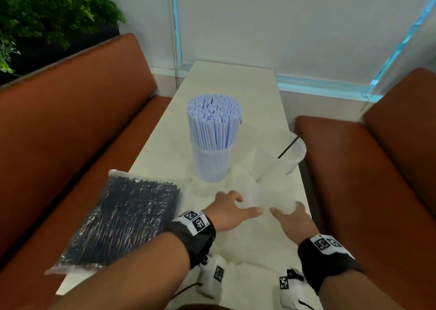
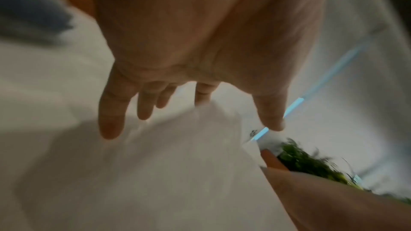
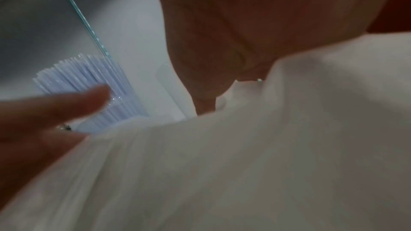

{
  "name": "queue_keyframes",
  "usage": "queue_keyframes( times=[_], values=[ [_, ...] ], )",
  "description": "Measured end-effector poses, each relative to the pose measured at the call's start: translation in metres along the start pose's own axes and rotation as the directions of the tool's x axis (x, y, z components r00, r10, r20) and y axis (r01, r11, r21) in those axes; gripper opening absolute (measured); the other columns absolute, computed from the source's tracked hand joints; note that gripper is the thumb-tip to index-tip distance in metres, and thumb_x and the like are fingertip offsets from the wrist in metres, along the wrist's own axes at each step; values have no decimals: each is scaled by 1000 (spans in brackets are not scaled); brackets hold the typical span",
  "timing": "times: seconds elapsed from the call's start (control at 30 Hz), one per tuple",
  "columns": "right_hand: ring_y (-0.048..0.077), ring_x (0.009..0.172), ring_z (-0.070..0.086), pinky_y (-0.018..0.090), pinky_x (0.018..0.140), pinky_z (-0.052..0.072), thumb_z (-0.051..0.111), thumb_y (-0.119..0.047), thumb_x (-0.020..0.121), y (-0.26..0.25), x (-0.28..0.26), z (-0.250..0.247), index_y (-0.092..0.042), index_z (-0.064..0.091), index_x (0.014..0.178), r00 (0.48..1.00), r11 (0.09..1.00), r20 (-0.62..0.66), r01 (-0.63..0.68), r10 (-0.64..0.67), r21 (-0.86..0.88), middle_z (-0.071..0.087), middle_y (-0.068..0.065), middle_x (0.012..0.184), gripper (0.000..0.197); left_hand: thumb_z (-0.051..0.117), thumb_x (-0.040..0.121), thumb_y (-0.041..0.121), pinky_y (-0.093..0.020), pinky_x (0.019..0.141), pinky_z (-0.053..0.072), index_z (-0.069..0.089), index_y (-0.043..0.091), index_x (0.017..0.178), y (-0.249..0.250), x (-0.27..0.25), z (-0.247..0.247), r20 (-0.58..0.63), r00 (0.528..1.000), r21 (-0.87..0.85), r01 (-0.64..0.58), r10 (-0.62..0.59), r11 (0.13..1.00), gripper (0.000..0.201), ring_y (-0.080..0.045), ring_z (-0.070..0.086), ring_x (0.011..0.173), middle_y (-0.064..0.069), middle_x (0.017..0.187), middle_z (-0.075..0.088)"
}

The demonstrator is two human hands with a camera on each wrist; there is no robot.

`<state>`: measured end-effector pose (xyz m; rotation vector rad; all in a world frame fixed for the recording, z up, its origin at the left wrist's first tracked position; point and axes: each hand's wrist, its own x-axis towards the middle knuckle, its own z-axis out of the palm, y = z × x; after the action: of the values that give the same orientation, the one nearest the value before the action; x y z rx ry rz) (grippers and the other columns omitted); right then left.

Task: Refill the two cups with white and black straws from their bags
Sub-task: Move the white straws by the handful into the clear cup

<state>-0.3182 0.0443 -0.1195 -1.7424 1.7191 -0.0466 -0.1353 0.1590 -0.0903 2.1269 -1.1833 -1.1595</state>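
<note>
Both hands, left hand [image 1: 227, 211] and right hand [image 1: 291, 218], are laid with fingers spread, nothing gripped, on the empty bag [image 1: 257, 205]. Black-straw bag [image 1: 118, 217] lies just left of left hand, long axis running away; nearly empty cup [image 1: 291, 153] sits far right.

In front of you runs a long, narrow white table [image 1: 236, 83] between two brown upholstered benches. On it, toward the middle, stands a clear plastic cup [image 1: 211, 165] packed with white straws [image 1: 214, 120]. To its right a second clear plastic cup [image 1: 291, 155] holds one black straw [image 1: 289, 147]. At your near left edge a clear bag of black straws [image 1: 122, 222] overhangs the side, and a crumpled empty clear plastic bag [image 1: 257, 236] lies across the near end
</note>
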Motion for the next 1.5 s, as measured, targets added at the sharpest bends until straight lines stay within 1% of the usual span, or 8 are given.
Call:
queue_keyframes(
  times=[0.13, 0.3, 0.67, 0.8, 1.0, 1.17, 1.33, 1.5],
  values=[
    [34, 125, 55, 38, 97, 41, 55, -76, 85, -3, -5, 18, -3, 40, 146, 999, 974, 43, -2, -7, 227, 57, 15, 138, 96, 74, 71, 70, -35, 106, 43, 38, 27, 149, -15, 10, 26, -79, 989, -258, 97, -121, 961, 96, -23, 46, 133, -7, 154, 33],
    [29, 83, 63, 43, 87, 51, 49, -52, 101, -9, -5, 18, -5, 66, 82, 985, 922, -9, 164, -171, 350, 69, 16, 89, 54, 79, 77, 51, -29, 100, 36, 32, 20, 155, -28, 12, 8, 3, 993, -585, 95, -114, 805, 97, -12, 45, 125, 2, 154, 42],
    [25, 76, 52, 22, 59, 45, 42, -27, 98, -3, 6, -7, -15, 53, 99, 925, 722, -334, 354, -178, 594, 56, 4, 84, 16, 67, 90, 6, -51, 83, 58, 75, 14, 86, -52, -10, -65, -396, 908, -806, -273, -136, 525, 12, -34, 71, 84, -19, 100, 75],
    [27, 125, 58, 51, 107, 45, 44, -80, 81, -16, -2, -6, -37, 50, 143, 991, 556, 59, 20, -124, 831, 56, -2, 143, 75, 66, 94, 11, -40, 69, 59, 71, 18, 93, -49, -17, -57, -376, 924, -841, -307, -73, 446, 9, -29, 73, 86, -14, 103, 75],
    [20, 95, 76, 51, 76, 61, 60, -93, 62, -14, -23, -3, -48, 70, 110, 924, 674, 308, -80, -227, 735, 77, -12, 105, 67, 66, 93, 11, -47, 85, 59, 72, 26, 90, -57, -15, -51, -516, 841, -783, -385, -162, 489, 17, -29, 70, 91, -9, 100, 75],
    [31, 97, 72, 54, 91, 57, 80, -32, 85, -11, -16, 5, -14, 71, 110, 984, 724, 106, 34, -147, 689, 76, 9, 108, 32, 63, 92, 3, -48, 84, 59, 75, 23, 102, -51, -24, -47, -367, 930, -791, -320, 15, 521, 26, -37, 71, 103, -12, 110, 75],
    [37, 98, 67, 47, 85, 57, 58, -39, 100, -6, -12, -8, -7, 65, 101, 992, 733, -69, 123, -104, 669, 69, 18, 107, 33, 66, 91, 6, -54, 87, 58, 72, 23, 100, -52, -35, -58, -498, 859, -811, -412, -119, 415, 20, -34, 71, 100, -14, 112, 73],
    [23, 99, 67, 37, 82, 56, 47, -38, 105, -19, -23, -19, -14, 62, 117, 982, 624, -117, 187, -151, 759, 69, 4, 110, 30, 73, 90, 22, -56, 90, 55, 55, 33, 128, -51, -45, -22, -200, 980, -894, -182, -2, 410, 43, -27, 69, 112, 0, 124, 71]
  ],
)
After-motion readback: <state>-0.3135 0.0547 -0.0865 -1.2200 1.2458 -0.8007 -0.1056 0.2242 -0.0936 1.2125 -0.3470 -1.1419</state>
